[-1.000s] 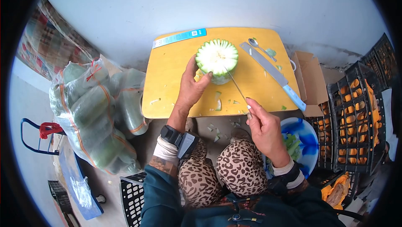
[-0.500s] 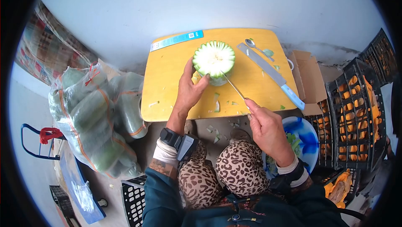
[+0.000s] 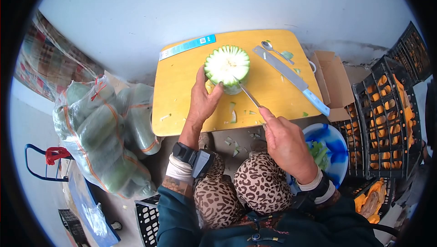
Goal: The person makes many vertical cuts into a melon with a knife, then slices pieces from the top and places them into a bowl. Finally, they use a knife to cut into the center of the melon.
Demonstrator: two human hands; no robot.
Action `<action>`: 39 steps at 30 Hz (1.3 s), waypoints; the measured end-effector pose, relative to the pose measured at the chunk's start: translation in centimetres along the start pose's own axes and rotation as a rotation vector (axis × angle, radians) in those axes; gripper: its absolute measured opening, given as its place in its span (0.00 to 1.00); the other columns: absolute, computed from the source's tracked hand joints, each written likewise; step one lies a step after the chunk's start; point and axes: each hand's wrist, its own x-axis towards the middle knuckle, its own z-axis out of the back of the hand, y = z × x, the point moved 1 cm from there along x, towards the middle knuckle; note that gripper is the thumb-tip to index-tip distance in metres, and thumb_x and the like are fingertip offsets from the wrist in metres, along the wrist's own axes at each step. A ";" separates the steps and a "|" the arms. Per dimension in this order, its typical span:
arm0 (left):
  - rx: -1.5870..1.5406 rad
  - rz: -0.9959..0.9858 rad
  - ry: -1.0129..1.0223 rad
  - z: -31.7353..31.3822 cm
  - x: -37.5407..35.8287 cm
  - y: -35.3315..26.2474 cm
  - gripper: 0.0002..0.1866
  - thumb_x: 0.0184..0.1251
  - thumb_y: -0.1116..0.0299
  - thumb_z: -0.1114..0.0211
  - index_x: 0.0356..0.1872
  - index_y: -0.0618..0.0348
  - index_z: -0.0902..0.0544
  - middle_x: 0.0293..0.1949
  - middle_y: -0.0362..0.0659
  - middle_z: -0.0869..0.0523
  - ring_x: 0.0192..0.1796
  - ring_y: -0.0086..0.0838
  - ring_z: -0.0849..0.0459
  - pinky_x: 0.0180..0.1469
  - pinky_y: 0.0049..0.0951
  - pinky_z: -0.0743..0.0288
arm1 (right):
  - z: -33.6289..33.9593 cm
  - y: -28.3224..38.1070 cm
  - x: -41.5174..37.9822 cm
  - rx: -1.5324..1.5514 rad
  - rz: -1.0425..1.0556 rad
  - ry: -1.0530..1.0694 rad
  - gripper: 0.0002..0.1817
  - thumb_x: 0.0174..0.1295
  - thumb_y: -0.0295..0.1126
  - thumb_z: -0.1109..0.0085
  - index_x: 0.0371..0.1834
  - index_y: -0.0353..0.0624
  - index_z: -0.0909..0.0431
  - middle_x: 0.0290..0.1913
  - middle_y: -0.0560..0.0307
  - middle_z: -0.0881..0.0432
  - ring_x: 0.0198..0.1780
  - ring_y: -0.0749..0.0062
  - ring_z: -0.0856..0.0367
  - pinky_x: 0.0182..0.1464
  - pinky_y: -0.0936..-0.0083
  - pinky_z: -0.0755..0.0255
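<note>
A cut green melon (image 3: pixel 227 65) with a notched, petal-like rim and pale flesh stands on the yellow table (image 3: pixel 182 87). My left hand (image 3: pixel 203 99) rests against its left and near side, thumb and fingers spread round it. In my right hand (image 3: pixel 287 140) is a small thin knife (image 3: pixel 248 94), its tip at the near right part of the melon's rim. A large knife with a blue handle (image 3: pixel 316 102) and a spoon (image 3: pixel 269 46) lie to the right. Green peel scraps (image 3: pixel 233 112) are scattered near the melon.
A blue cardboard sleeve (image 3: pixel 186 46) lies at the table's back left. Wrapped melons (image 3: pixel 98 133) stand on the left. At right are a cardboard box (image 3: pixel 331 78), black crates (image 3: pixel 382 119) and a blue-and-white basin (image 3: pixel 339 149) holding green pieces.
The view has shifted slightly. Both hands remain at the melon, and the small knife's tip still touches the near right rim.
</note>
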 end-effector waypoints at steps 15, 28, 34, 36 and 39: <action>0.138 -0.057 0.027 0.2 0.2 -1.1 0.31 0.63 0.70 0.38 0.66 0.72 0.36 0.52 0.63 0.16 0.58 0.47 0.16 0.59 0.39 0.25 | 0.0 -0.2 1.8 -0.050 0.061 0.049 0.21 0.64 0.22 0.44 0.61 0.32 0.25 0.28 0.38 0.20 0.31 0.41 0.20 0.36 0.52 0.27; 0.143 -0.098 0.030 0.1 0.1 -1.0 0.31 0.64 0.70 0.38 0.66 0.72 0.37 0.54 0.63 0.17 0.58 0.49 0.17 0.59 0.39 0.26 | -2.0 -0.9 3.5 0.005 0.035 -0.014 0.19 0.64 0.21 0.46 0.59 0.30 0.25 0.31 0.35 0.18 0.34 0.39 0.19 0.37 0.52 0.26; 0.162 -0.042 -0.017 -0.3 -0.1 -0.6 0.35 0.65 0.70 0.39 0.70 0.74 0.42 0.56 0.64 0.18 0.59 0.51 0.18 0.61 0.40 0.26 | -1.8 -0.8 3.4 0.034 0.028 0.010 0.19 0.64 0.20 0.47 0.59 0.29 0.26 0.33 0.34 0.18 0.36 0.39 0.18 0.39 0.53 0.26; 0.121 -0.065 -0.048 -0.5 -0.2 -0.8 0.36 0.64 0.71 0.40 0.72 0.74 0.42 0.56 0.64 0.19 0.59 0.52 0.18 0.62 0.41 0.27 | -1.6 -0.7 3.3 0.025 0.038 0.024 0.19 0.64 0.20 0.47 0.59 0.29 0.26 0.34 0.33 0.19 0.37 0.39 0.18 0.39 0.52 0.26; 0.186 -0.134 -0.007 -0.3 0.3 -0.2 0.37 0.63 0.71 0.41 0.73 0.74 0.42 0.57 0.64 0.19 0.59 0.53 0.18 0.63 0.42 0.28 | -1.8 -0.8 2.9 0.017 0.076 0.014 0.20 0.64 0.20 0.47 0.60 0.29 0.27 0.34 0.33 0.19 0.37 0.39 0.18 0.39 0.52 0.27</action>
